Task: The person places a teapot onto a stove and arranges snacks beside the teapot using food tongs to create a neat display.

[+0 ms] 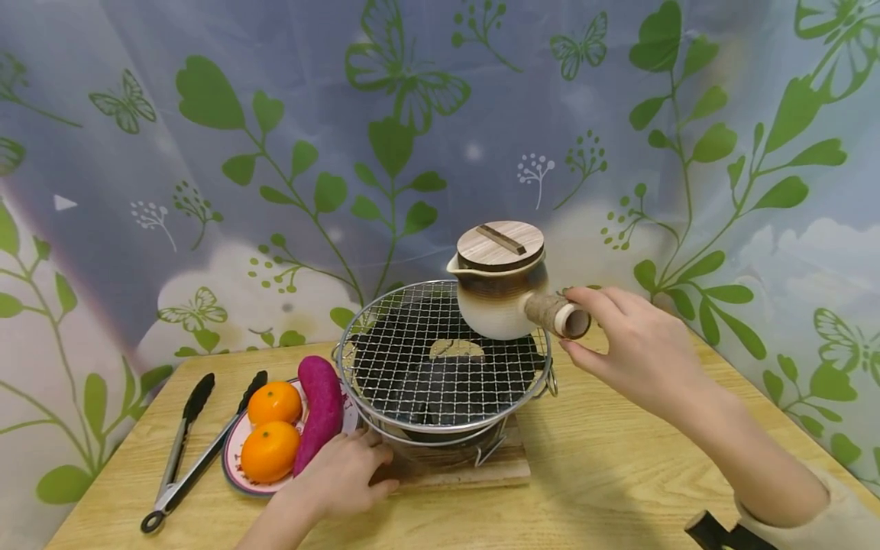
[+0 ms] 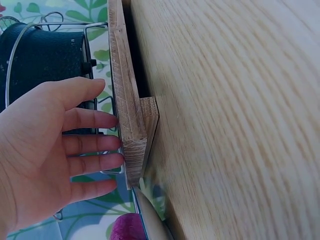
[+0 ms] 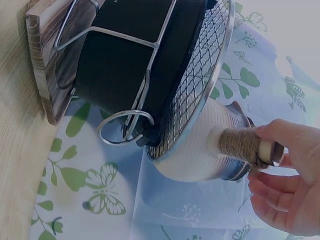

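A cream and brown teapot (image 1: 495, 309) with a wooden lid stands upright at the back right of a round wire grill rack (image 1: 412, 374). Its twine-wrapped side handle (image 3: 240, 143) points toward my right hand (image 1: 639, 344). That hand pinches the handle's end, thumb on one side and fingers on the other. My left hand (image 1: 344, 473) is low at the front left of the grill, between it and the plate. In the left wrist view its fingers are straight, tips right at the edge of the wooden board (image 2: 127, 100) beneath the black stove (image 2: 45, 65).
To the left, a plate (image 1: 234, 466) bears two oranges (image 1: 271, 435) and a purple sweet potato (image 1: 321, 405). Black-tipped tongs (image 1: 186, 466) lie partly spread beside it. A printed cloth (image 1: 289, 191) hangs behind the table (image 1: 605, 473). A metal ring (image 3: 125, 127) hangs at the grill's right side.
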{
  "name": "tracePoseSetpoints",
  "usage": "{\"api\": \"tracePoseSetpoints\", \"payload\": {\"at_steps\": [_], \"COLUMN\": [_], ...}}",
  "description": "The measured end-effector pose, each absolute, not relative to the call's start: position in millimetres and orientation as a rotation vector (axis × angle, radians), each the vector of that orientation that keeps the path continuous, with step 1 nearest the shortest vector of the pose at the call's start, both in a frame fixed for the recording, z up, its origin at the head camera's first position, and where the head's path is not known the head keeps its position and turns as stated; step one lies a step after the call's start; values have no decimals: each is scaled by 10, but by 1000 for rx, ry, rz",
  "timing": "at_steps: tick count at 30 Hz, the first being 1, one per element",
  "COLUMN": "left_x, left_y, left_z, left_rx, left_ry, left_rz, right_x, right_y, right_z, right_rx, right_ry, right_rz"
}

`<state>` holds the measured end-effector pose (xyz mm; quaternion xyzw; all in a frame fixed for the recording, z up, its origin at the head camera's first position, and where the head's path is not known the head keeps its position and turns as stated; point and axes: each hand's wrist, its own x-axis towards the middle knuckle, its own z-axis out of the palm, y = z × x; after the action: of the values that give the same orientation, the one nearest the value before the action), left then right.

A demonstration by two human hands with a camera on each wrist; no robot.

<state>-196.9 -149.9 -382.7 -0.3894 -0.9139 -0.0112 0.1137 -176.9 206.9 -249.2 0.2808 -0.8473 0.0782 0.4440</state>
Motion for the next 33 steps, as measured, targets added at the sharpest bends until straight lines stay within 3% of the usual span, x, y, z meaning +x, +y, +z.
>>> {"api": "tracePoseSetpoints", "payload": {"at_steps": [20,33], "left_x": [-1957,-1959], "left_y": [-1516,-1498], "left_z": [-3815,-3816], "left_rx": [-1142,-1146], "left_ry": [-2654,-2678], "left_rz": [-14,-6], "right_x": [-1650,-1674], "right_y": [2439,2473], "right_z": [-2693,-3145], "right_rx": [640,721], "right_ry": [-2179,-2255], "right_rz": [173,147]}}
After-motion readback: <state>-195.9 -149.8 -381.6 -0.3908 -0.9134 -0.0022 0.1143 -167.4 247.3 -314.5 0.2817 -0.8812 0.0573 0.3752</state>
